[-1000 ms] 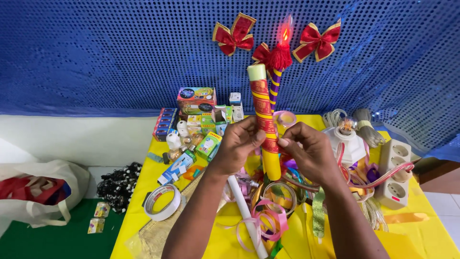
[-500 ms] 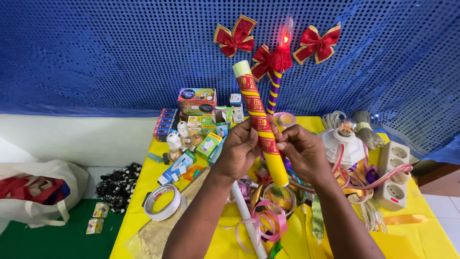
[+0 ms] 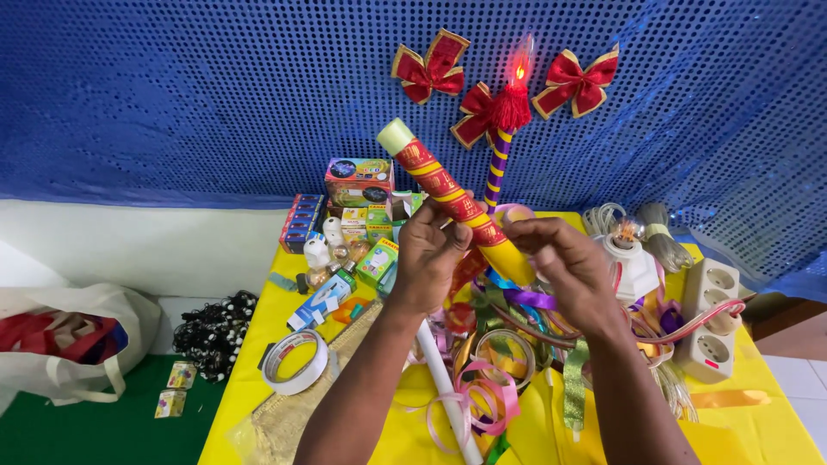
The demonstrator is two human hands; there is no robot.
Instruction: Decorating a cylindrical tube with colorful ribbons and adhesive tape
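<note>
Left hand (image 3: 428, 256) and right hand (image 3: 562, 263) both grip one ribbon-wrapped yellow tube (image 3: 457, 203); three red bows (image 3: 430, 65) behind

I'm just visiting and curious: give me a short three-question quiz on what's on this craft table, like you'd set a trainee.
1. True or false: both hands grip the yellow tube wound with red ribbon.
2. Which way does the tube's pale capped end point? A) up and to the left B) straight down C) toward the power strip
3. Fill in: the roll of tape lies on the yellow table to the ____ of the left hand's forearm.

Key:
1. True: the left hand holds its middle and the right hand its lower end.
2. A
3. left
</note>
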